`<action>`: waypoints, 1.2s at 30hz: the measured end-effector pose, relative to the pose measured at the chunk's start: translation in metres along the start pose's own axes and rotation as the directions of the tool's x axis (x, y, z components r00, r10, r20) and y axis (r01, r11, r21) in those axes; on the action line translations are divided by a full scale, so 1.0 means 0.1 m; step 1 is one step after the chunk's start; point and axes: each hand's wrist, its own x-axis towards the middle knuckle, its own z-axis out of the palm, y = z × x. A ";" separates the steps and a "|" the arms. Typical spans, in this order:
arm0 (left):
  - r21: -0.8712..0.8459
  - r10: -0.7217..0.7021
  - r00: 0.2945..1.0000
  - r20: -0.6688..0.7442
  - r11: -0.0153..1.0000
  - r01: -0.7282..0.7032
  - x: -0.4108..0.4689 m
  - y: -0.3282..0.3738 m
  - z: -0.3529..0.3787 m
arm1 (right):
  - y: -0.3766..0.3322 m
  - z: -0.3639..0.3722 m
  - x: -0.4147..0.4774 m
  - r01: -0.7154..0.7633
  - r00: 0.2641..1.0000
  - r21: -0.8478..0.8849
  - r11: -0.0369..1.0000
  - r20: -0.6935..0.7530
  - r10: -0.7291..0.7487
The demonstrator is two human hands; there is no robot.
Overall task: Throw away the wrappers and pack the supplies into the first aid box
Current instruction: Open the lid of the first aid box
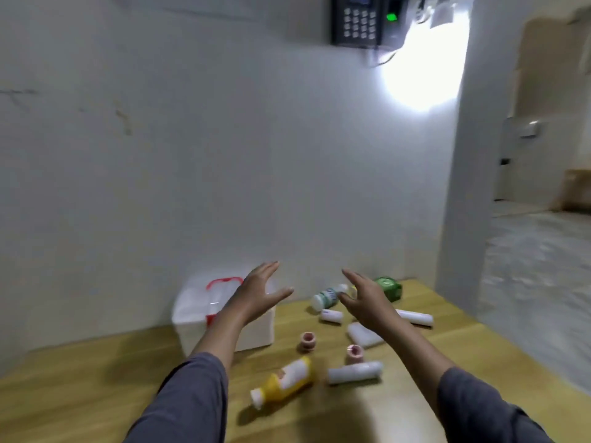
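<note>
A white first aid box [256, 334] with a red handle and latch sits shut on the wooden table, against the wall. My left hand [257, 294] hovers open above its right side. My right hand [367, 298] hovers open above the scattered supplies, holding nothing. Under it lie a white bottle with a green label [326, 297], a green round container [390, 287], white bandage rolls [415, 317], [331, 315], [355, 372] and a white pack [363, 335]. Two pink tape rolls [308, 341], [354, 353] stand nearer. A yellow bottle [284, 383] lies on its side at the front.
The wooden table [80, 394] runs along a white wall [192, 155]. A black keypad device [361, 19] hangs high on the wall. To the right, past a wall corner [460, 187], the floor [537, 266] opens into another room.
</note>
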 end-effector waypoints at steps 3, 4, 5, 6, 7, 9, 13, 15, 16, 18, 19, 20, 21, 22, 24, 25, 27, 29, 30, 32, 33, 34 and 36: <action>0.015 -0.099 0.994 -0.040 0.995 0.100 -0.19 -0.45 -0.21 | -0.25 0.38 0.20 0.127 0.990 0.001 0.992 0.064 -0.126; 0.039 -0.118 0.991 -0.056 0.992 0.121 -0.25 -0.58 -0.27 | -0.33 0.52 0.26 0.177 0.980 0.005 0.984 0.088 -0.176; 0.069 -0.129 0.989 -0.074 0.989 0.134 -0.31 -0.71 -0.32 | -0.40 0.65 0.30 0.227 0.968 0.006 0.974 0.112 -0.226; 0.101 -0.133 0.987 -0.093 0.985 0.142 -0.36 -0.82 -0.37 | -0.47 0.76 0.33 0.273 0.954 -0.003 0.962 0.130 -0.271; 0.136 -0.141 0.984 -0.109 0.978 0.156 -0.41 -0.93 -0.41 | -0.53 0.89 0.35 0.320 0.938 -0.012 0.947 0.146 -0.315; 0.207 -0.160 0.981 -0.113 0.962 0.181 -0.48 -1.11 -0.47 | -0.63 1.10 0.40 0.414 0.901 -0.042 0.909 0.160 -0.403; 0.276 -0.163 0.984 -0.066 0.945 0.175 -0.55 -1.40 -0.47 | -0.70 1.46 0.50 0.606 0.795 -0.183 0.774 0.152 -0.587; 0.249 -0.158 0.982 -0.102 0.952 0.179 -0.53 -1.48 -0.41 | -0.69 1.56 0.58 0.656 0.752 -0.263 0.707 0.151 -0.642; 0.247 -0.145 0.980 -0.134 0.953 0.174 -0.52 -1.51 -0.37 | -0.68 1.57 0.61 0.672 0.736 -0.286 0.683 0.152 -0.660; 0.237 -0.121 0.974 -0.193 0.957 0.166 -0.50 -1.57 -0.30 | -0.65 1.59 0.69 0.707 0.700 -0.311 0.635 0.179 -0.692; 0.225 -0.113 0.970 -0.215 0.961 0.161 -0.49 -1.58 -0.27 | -0.63 1.59 0.72 0.718 0.687 -0.319 0.619 0.183 -0.703; 0.207 -0.113 0.966 -0.231 0.965 0.162 -0.50 -1.59 -0.25 | -0.62 1.59 0.73 0.724 0.678 -0.332 0.605 0.178 -0.713; 0.193 -0.114 0.963 -0.243 0.968 0.163 -0.51 -1.58 -0.23 | -0.61 1.59 0.73 0.726 0.671 -0.348 0.592 0.174 -0.720; 0.182 -0.120 0.961 -0.250 0.969 0.169 -0.53 -1.56 -0.22 | -0.62 1.59 0.72 0.729 0.666 -0.358 0.584 0.174 -0.725; 0.172 -0.130 0.955 -0.266 0.969 0.179 -0.56 -1.50 -0.20 | -0.63 1.59 0.69 0.737 0.656 -0.354 0.575 0.172 -0.735; 0.171 -0.135 0.952 -0.274 0.968 0.186 -0.58 -1.46 -0.20 | -0.64 1.58 0.68 0.744 0.652 -0.340 0.576 0.176 -0.738; 0.172 -0.155 0.945 -0.289 0.962 0.210 -0.62 -1.41 -0.18 | -0.62 1.55 0.65 0.771 0.625 -0.299 0.562 0.193 -0.756; 0.170 -0.172 0.937 -0.305 0.958 0.231 -0.66 -1.37 -0.16 | -0.58 1.52 0.59 0.809 0.582 -0.244 0.535 0.200 -0.788; 0.169 -0.177 0.935 -0.307 0.957 0.237 -0.67 -1.36 -0.16 | -0.58 1.51 0.55 0.824 0.563 -0.210 0.526 0.198 -0.802; 0.169 -0.197 0.934 -0.297 0.952 0.255 -0.69 -1.32 -0.15 | -0.58 1.49 0.49 0.832 0.555 -0.143 0.536 0.182 -0.812; 0.171 -0.205 0.933 -0.296 0.950 0.263 -0.71 -1.30 -0.15 | -0.59 1.48 0.44 0.825 0.565 -0.115 0.554 0.176 -0.806; 0.173 -0.211 0.932 -0.296 0.947 0.269 -0.73 -1.27 -0.15 | -0.60 1.48 0.40 0.813 0.581 -0.087 0.575 0.166 -0.797; 0.160 -0.224 0.928 -0.297 0.947 0.279 -0.76 -1.19 -0.14 | -0.64 1.46 0.33 0.769 0.635 -0.012 0.640 0.135 -0.761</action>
